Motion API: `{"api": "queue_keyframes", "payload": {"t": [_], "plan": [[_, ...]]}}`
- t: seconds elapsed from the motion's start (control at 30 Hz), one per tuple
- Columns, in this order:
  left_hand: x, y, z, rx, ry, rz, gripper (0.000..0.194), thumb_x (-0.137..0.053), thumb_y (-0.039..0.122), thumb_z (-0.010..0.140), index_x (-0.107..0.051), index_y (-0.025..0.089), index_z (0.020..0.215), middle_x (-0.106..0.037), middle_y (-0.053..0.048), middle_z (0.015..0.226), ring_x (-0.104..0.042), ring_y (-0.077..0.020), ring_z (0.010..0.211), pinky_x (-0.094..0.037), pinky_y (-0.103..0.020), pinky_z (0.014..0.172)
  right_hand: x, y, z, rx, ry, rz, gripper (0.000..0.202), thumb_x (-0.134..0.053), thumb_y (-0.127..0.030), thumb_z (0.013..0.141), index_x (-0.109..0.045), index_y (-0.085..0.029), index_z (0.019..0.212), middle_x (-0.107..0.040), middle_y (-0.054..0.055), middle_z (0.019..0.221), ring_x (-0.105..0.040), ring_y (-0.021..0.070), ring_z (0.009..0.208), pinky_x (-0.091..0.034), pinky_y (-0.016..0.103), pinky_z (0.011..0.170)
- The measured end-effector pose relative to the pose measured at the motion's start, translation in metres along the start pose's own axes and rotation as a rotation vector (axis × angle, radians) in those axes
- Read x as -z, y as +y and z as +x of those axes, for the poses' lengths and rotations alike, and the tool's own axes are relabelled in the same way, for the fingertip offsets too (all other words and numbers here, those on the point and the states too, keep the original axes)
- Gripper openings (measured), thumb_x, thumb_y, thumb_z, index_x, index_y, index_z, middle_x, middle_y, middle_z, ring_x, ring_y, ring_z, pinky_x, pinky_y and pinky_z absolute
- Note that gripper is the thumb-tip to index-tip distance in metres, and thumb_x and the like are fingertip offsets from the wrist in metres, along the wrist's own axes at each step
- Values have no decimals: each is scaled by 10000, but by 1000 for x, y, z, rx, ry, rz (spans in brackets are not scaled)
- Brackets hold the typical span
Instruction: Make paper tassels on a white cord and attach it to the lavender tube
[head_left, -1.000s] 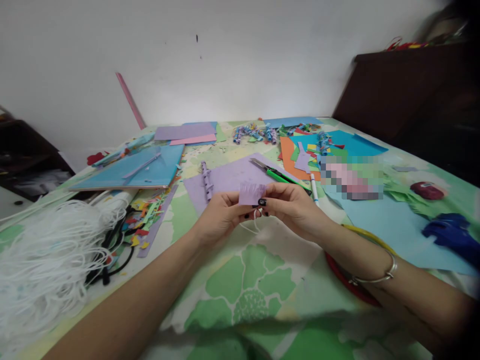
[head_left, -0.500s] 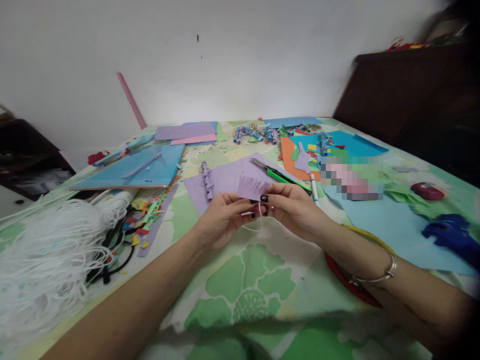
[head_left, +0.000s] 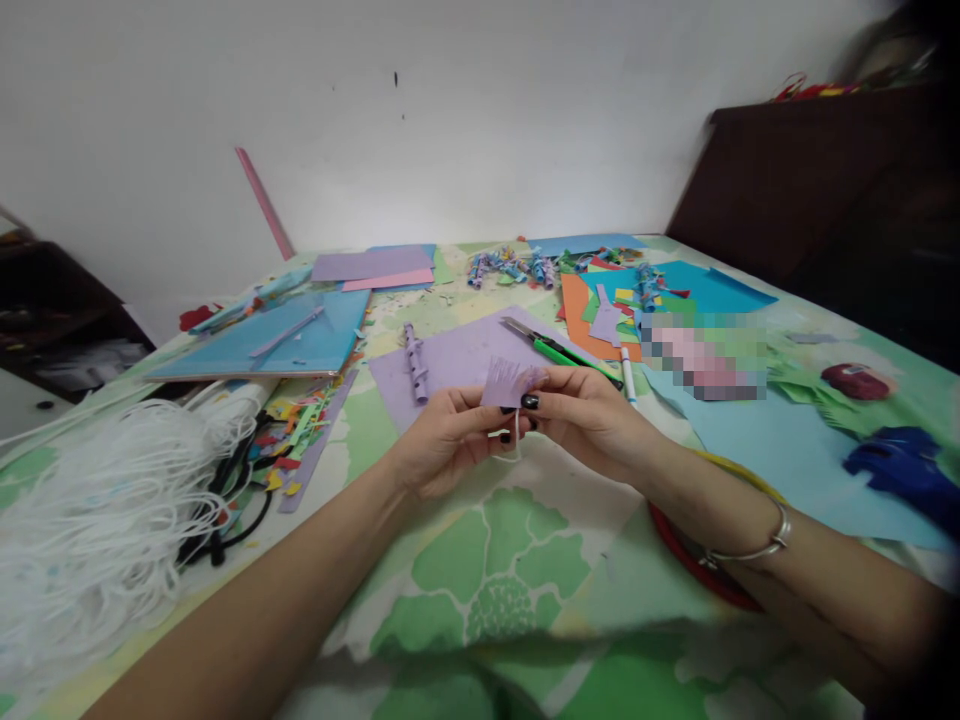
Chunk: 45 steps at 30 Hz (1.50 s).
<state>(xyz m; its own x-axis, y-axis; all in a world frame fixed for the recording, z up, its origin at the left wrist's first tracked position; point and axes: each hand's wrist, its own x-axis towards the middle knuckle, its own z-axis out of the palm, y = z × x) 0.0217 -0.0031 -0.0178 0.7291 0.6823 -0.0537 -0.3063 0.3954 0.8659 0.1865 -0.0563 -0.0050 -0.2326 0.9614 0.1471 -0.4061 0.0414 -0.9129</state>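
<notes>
White wall across the back; below it a table under a green-and-white floral tablecloth; dark brown cabinet at right, red and yellow items on top. Heap of white cord at near left, loosely looped, scraps of coloured paper beside it; pale blue paper sheet at right, a dark blue object lying on it; blue folder at left, a narrow lilac strip across its cover; lilac paper sheet at centre, partly behind the hands.

Left hand and right hand meet mid-table, raised, fingertips close together; silver bangle on the right wrist; scissors with green and black handles lie just beyond the right hand, blades over the lilac sheet; lilac paper tube, small cuts along it, on the same sheet near the left hand; white marker just right of the scissors.

Smallest: fringed lilac paper piece, fringe upward, between the hands; left thumb and fingers pinch its lower edge, right thumb and fingers pinch its right end, which looks bunched; short white cord hangs beneath.
</notes>
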Motion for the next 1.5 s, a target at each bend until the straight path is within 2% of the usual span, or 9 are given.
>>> {"api": "queue_keyframes", "payload": {"t": [0.23, 0.5, 0.7, 0.87, 1.07, 1.23, 1.37, 1.5], "plan": [[0, 2, 0, 31, -68, 82, 180, -812, 214, 655, -720, 106, 766, -653, -34, 654, -577, -99, 601, -445, -220, 612, -1, -3, -1, -15, -41, -81, 94, -726, -201, 742, -695, -154, 667, -673, 15, 641, -614, 126, 631, -474, 285, 686], [-4, 8, -6, -59, -105, 251, 245, -825, 312, 661, -677, 118, 640, -616, -26, 558, -529, -103, 542, -379, -223, 549, 1, -5, -5, 18, -120, -136, 72, -721, -203, 746, -773, -167, 783, -709, 37, 678, -643, 165, 691, -482, 326, 732], [-9, 5, -8, -69, -155, 138, 308, -829, 375, 656, -683, 105, 677, -605, -30, 582, -532, -100, 550, -385, -224, 546, 4, -3, -4, 43, -158, -78, 55, -737, -204, 747, -774, -191, 786, -718, 20, 692, -666, 155, 674, -507, 307, 711], [-12, 3, -8, -41, -138, 57, 328, -856, 371, 612, -693, 96, 686, -614, -36, 595, -531, -100, 544, -404, -230, 547, 5, -2, -3, 21, -130, -64, 65, -775, -209, 710, -773, -195, 773, -715, 13, 651, -667, 152, 623, -531, 301, 676], [-13, 2, -8, 4, -137, -3, 323, -870, 334, 597, -688, 80, 679, -618, -35, 567, -542, -99, 530, -413, -223, 540, 5, -1, -3, 42, -73, -79, 66, -784, -157, 687, -772, -175, 749, -729, 18, 663, -660, 117, 612, -528, 225, 638], [-13, -1, -8, -7, -123, -36, 331, -876, 310, 589, -690, 62, 705, -633, -43, 583, -569, -106, 535, -425, -222, 552, 5, 0, -3, 36, -81, -36, 145, -835, -208, 626, -766, -167, 747, -723, 20, 666, -668, 136, 590, -550, 240, 591], [-14, -1, -9, -9, -143, -29, 305, -870, 297, 599, -688, 68, 686, -627, -39, 570, -567, -104, 530, -426, -219, 551, 6, 0, -3, 39, -111, -14, 144, -832, -196, 636, -752, -175, 754, -713, 10, 680, -667, 129, 595, -557, 244, 591], [-16, 0, -8, -36, -173, -4, 274, -863, 280, 604, -683, 80, 656, -603, -19, 541, -540, -92, 502, -414, -217, 538, 8, 2, -2, 29, -78, -8, 174, -847, -188, 600, -724, -174, 723, -689, -7, 678, -647, 125, 589, -550, 259, 593]]}}
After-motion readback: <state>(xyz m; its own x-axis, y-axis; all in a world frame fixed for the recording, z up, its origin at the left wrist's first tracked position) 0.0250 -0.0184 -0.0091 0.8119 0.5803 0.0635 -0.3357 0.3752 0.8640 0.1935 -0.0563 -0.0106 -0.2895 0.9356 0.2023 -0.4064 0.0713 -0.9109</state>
